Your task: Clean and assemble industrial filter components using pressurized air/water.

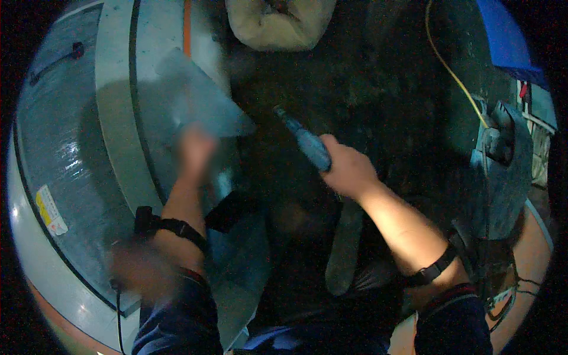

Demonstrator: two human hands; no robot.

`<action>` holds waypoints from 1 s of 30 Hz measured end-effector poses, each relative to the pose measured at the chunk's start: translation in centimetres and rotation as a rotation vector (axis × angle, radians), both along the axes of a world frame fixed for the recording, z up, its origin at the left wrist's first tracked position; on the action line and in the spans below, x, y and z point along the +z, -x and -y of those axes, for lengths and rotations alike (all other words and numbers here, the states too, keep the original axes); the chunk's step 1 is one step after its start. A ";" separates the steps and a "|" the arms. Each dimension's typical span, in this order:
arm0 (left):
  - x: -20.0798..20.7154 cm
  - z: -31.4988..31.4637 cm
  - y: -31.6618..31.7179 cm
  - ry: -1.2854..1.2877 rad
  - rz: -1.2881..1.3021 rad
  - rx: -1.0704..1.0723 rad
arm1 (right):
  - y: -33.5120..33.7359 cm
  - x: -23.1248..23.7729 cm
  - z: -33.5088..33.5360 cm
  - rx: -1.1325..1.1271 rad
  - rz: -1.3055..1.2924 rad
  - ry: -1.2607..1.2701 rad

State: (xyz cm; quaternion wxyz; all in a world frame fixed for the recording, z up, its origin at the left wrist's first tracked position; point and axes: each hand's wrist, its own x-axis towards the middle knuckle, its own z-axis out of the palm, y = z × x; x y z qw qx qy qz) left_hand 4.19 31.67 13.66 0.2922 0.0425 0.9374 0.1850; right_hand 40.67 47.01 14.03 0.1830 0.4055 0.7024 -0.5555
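My left hand (198, 152), smeared by motion, is at the lower edge of a flat, pale grey-blue sheet (204, 97) with straight edges and appears to grip it. The sheet stands over the light panel on the left. My right hand (350, 167) is wrapped round the thick end of a slim blue hand tool (310, 145). The tool's narrow tip points up and left, toward the sheet but apart from it. What kind of tool it is cannot be made out in the dim light.
A large grey-blue panel (56, 130) with a pale rim fills the left side. At the top is a beige rounded object (281, 29). On the right, a yellow cord (452, 74) runs to a grey housing (503, 183). A blurred brownish shape (142, 269) lies beside my left forearm.
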 end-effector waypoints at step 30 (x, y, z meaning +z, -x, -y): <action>0.2 3.5 8.1 0.640 -0.475 -0.480 | 4.0 5.2 5.7 0.240 -0.435 -0.280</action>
